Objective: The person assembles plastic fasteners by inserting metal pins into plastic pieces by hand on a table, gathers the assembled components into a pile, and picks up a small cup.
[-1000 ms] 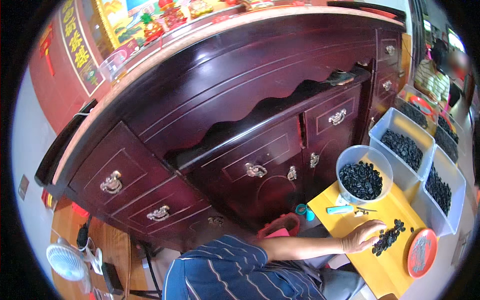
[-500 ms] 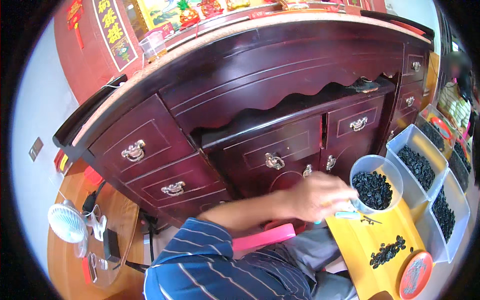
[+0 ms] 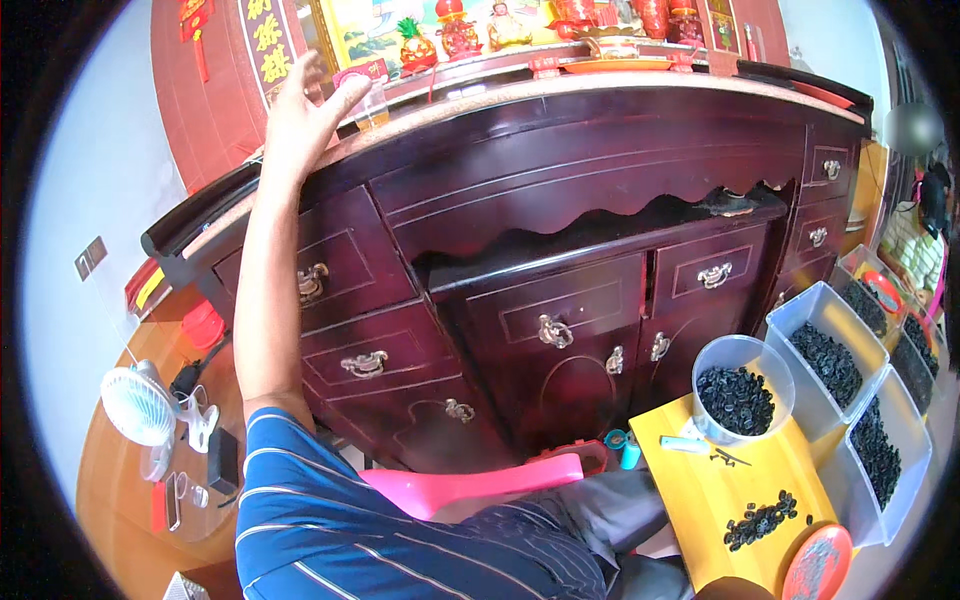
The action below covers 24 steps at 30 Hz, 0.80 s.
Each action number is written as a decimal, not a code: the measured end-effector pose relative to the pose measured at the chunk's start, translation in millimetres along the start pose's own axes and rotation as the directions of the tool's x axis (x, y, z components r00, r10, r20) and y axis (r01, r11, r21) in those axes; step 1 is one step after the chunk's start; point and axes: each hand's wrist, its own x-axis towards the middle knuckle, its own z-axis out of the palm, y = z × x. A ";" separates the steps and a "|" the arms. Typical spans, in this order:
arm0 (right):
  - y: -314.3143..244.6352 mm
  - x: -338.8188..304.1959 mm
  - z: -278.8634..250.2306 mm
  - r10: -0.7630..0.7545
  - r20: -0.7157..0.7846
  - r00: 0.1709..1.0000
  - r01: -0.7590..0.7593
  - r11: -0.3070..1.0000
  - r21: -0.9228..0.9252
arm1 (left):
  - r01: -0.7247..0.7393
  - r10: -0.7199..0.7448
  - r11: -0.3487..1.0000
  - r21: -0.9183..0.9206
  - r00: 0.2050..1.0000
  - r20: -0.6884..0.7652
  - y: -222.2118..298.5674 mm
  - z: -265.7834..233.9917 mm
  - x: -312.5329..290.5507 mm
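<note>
My left hand (image 3: 300, 118) is raised at the far left, its arm stretched up over the dark red cabinet (image 3: 600, 140). Thumb and fingers are spread apart, with nothing visible between them. Just right of the thumb stands a clear plastic cup (image 3: 374, 108) with some amber liquid, on the cabinet top; the thumb overlaps it in view, and contact cannot be made out. My right hand is out of sight. On the yellow board (image 3: 680, 500) at the lower right lie a pile of small black parts (image 3: 760, 522) and a light blue tool-like piece (image 3: 685, 444).
A round clear tub (image 3: 742, 345) of black parts stands on the board, beside bins (image 3: 890, 480) of similar parts. A red dish (image 3: 845, 560) holds small grey pieces. At left, a wooden table (image 3: 110, 480) bears a small fan (image 3: 138, 408). A pink plastic seat (image 3: 470, 485) is beside me.
My left hand has swung from beside the round tub up and left to the cup on the cabinet top. The view has shifted slightly, showing more of the cabinet's top.
</note>
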 end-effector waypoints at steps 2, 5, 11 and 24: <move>-3.1 7.0 -5.3 0.161 -0.112 0.981 -0.153 0.985 0.078 | 0.211 -0.175 0.965 -0.157 0.961 0.214 -3.8 7.7 3.3; -6.6 15.2 -14.4 0.191 -0.057 0.980 -0.188 0.981 0.056 | 0.242 -0.197 0.968 -0.062 0.893 0.405 4.5 12.1 14.8; 19.8 2.7 6.0 0.108 -0.124 0.986 -0.088 0.983 0.159 | 0.215 -0.134 0.974 -0.074 0.804 0.580 -11.7 37.6 28.1; 138.7 -54.7 -9.6 0.044 -0.294 0.955 0.027 0.972 0.235 | 0.268 0.036 0.724 -0.636 0.906 0.422 60.8 7.4 -54.4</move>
